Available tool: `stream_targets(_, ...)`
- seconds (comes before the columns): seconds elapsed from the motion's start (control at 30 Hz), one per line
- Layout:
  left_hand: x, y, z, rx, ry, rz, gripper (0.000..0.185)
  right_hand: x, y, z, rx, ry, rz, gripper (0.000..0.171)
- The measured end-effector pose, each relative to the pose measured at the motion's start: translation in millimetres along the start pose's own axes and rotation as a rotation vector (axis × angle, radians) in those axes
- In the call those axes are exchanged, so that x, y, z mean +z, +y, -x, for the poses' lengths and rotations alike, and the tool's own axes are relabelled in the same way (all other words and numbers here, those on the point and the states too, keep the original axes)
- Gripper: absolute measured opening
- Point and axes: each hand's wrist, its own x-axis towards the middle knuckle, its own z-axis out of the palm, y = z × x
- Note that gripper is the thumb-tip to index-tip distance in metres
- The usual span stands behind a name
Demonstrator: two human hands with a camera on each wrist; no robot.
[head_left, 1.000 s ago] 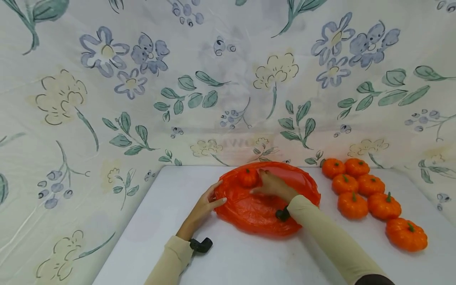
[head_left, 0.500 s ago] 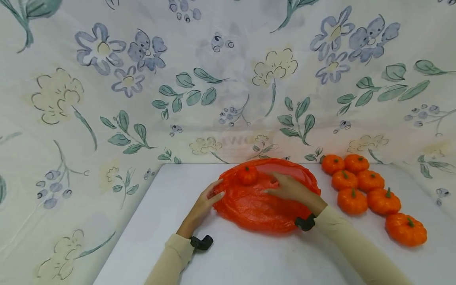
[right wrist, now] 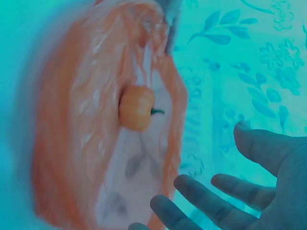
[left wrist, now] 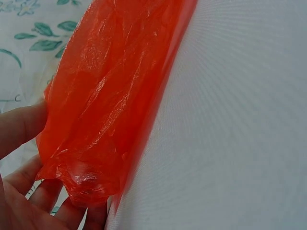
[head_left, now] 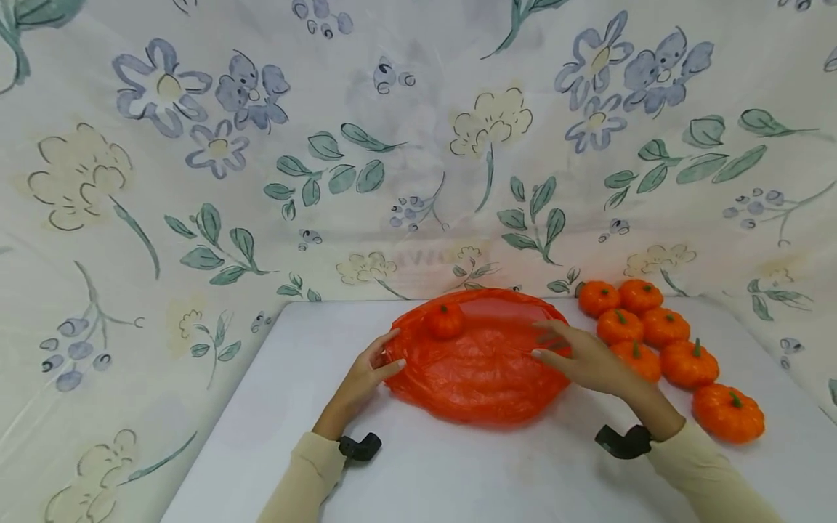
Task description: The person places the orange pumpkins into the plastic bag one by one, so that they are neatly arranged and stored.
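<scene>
An orange plastic bag [head_left: 480,370] lies open on the white table [head_left: 458,472]. One small orange pumpkin [head_left: 445,320] sits inside it near the far rim, and shows in the right wrist view as the pumpkin [right wrist: 136,108] within the bag [right wrist: 72,143]. My left hand [head_left: 391,354] pinches the bag's left edge; in the left wrist view the thumb and fingers [left wrist: 21,127] hold the crumpled bag [left wrist: 110,96]. My right hand [head_left: 549,343] hovers over the bag's right rim, fingers [right wrist: 206,201] spread, holding nothing.
Several more small pumpkins [head_left: 663,327] are grouped on the table to the right of the bag, the nearest one [head_left: 728,412] toward the front right. A flowered cloth [head_left: 261,181] rises behind and on both sides. Bare tabletop lies in front of the bag.
My right hand has drawn back out of the bag toward the right, leaving the pumpkin inside. The left hand keeps its hold on the bag's edge.
</scene>
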Motion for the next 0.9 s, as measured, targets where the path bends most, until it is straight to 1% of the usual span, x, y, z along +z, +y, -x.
stream_targets(0.1, -2.5, 3.8, -1.0, 0.003, 0.013, -0.008, 0.066, -10, 1, 14, -0.018, 0.041, 0.029, 0.053)
stream_targets(0.17, -2.8, 4.9, -1.1, 0.004, 0.019, -0.005, 0.066, -18, 4, 25, -0.004, 0.063, 0.067, 0.052)
stream_targets(0.33, 3.0, 2.1, -1.7, -0.006, 0.015, 0.007, 0.066, -40, 19, 60, 0.091, 0.112, 0.118, 0.054)
stream_targets(0.4, 5.8, 0.7, -1.5, -0.015, 0.015, 0.012, 0.066, -48, 27, 75, 0.132, 0.124, 0.102, 0.055)
stream_targets(0.5, 7.5, 0.2, -0.6, -0.020, 0.017, 0.015, 0.066, -58, 41, 94, 0.168, 0.178, 0.121, 0.054)
stream_targets(0.57, 6.6, 1.6, 0.2, -0.023, 0.017, 0.022, 0.065, -63, 51, 104, 0.220, 0.221, 0.127, 0.056)
stream_targets(0.63, 5.4, 2.4, 0.2, -0.017, 0.013, 0.024, 0.065, -66, 59, 111, 0.271, 0.286, 0.150, 0.060)
stream_targets(0.73, 4.2, 3.4, -0.7, -0.018, 0.012, 0.025, 0.066, -71, 73, 122, 0.390, 0.355, 0.161, 0.069)
stream_targets(0.77, 4.0, 3.1, -1.0, -0.018, 0.013, 0.026, 0.066, -72, 78, 125, 0.417, 0.374, 0.169, 0.070)
stream_targets(0.83, 3.7, 3.2, -1.1, -0.018, 0.012, 0.024, 0.066, -74, 88, 130, 0.460, 0.390, 0.168, 0.073)
stream_targets(0.9, 2.8, 3.0, -0.5, -0.018, 0.015, 0.023, 0.066, -76, 98, 134, 0.511, 0.372, 0.171, 0.078)
